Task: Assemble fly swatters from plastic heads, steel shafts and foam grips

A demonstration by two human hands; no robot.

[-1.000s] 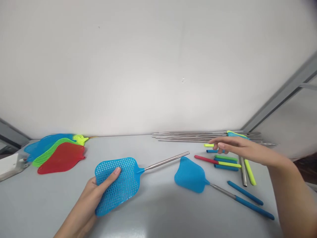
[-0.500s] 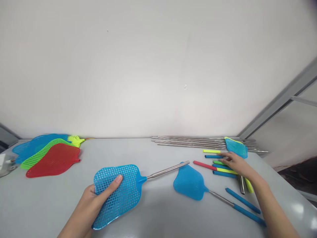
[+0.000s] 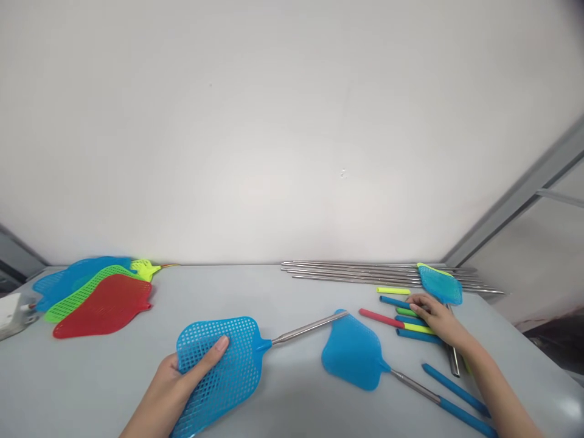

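Observation:
My left hand (image 3: 182, 383) holds a blue fly swatter head (image 3: 241, 365), thumb on top of the mesh and fingers beneath. From its neck a short metal rod (image 3: 310, 328) points right, its tip over a second blue fly swatter (image 3: 353, 353) lying on the table with a blue handle grip (image 3: 465, 417). Over at the right, my right hand (image 3: 435, 316) has its fingers closed around the end of a blue handle tube (image 3: 393, 301). Beside it lie a green tube (image 3: 405, 312), a red tube (image 3: 378, 316) and several more blue and yellow ones, partly covered by the hand.
Several long metal rods (image 3: 337, 272) lie along the wall, with a blue swatter head (image 3: 440, 285) on their right part. Red (image 3: 104, 307), green and blue swatter heads are piled at the left, near a white object (image 3: 13, 313). A loose blue tube (image 3: 456, 389) lies front right.
The blue tube at my right fingers has turned slightly, and those fingers have closed in on it. My left hand keeps its hold on the swatter. The whole view has shifted a little.

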